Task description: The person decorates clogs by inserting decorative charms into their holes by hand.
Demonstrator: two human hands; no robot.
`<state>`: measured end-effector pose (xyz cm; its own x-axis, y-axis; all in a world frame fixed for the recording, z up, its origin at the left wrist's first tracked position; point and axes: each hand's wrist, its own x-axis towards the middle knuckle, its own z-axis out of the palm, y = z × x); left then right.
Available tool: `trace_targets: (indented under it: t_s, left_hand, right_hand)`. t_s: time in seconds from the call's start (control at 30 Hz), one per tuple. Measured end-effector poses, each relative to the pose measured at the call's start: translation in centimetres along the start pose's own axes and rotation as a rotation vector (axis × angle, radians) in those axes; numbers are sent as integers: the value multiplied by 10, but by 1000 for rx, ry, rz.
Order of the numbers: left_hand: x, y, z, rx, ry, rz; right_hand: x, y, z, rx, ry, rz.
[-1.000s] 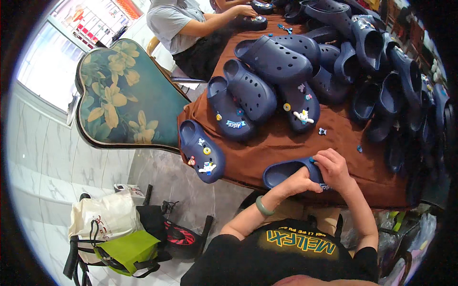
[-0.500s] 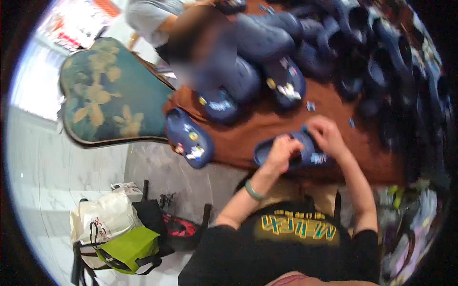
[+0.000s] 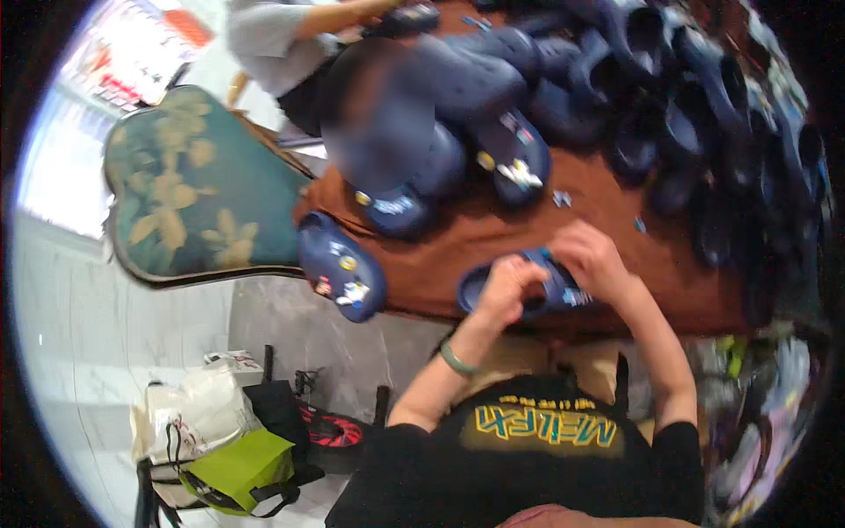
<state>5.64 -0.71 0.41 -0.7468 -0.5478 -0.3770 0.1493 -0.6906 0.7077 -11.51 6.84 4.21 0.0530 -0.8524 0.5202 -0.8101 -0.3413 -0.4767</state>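
A navy foam clog (image 3: pixel 471 289) lies on the brown tablecloth near the table's front edge, heel to the left. My left hand (image 3: pixel 509 290) is closed on it, its fingers bent over the foot opening. My right hand (image 3: pixel 591 261) is pinched at the clog's far side, where a tiny teal-blue charm (image 3: pixel 546 253) shows at the fingertips. Light lettering-like charms (image 3: pixel 576 297) sit on the clog's toe, partly behind the right hand. Loose on the cloth beyond lie a pale blue charm (image 3: pixel 562 199) and a small teal piece (image 3: pixel 640 224).
Left of my hands is a decorated clog (image 3: pixel 343 268); other decorated clogs (image 3: pixel 510 163) stand farther back. A large heap of navy clogs (image 3: pixel 669 123) covers the right. Another person's arm (image 3: pixel 343 16) reaches in at the top. A floral chair (image 3: pixel 185 185) and bags (image 3: pixel 233 471) are at left.
The whole view has shifted slightly. My right hand has come a little lower and closer to the clog, while my left hand keeps its hold.
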Motion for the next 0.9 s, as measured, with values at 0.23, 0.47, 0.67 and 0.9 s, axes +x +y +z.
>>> trace_targets:
  t_s: [0.23, 0.47, 0.67, 0.9]
  left_hand:
    - [-17, 3, 5, 78, -44, 45]
    - [-8, 8, 10, 101, -3, 24]
    - [-4, 21, 4, 142, 11, 124]
    - [10, -1, -6, 58, 31, -33]
  right_hand:
    - [11, -37, -18, -245, -212, -106]
    - [10, -13, -12, -177, -208, -32]
    - [-25, 19, -60, -12, 295, 316]
    - [-134, 53, -63, -292, 348, 614]
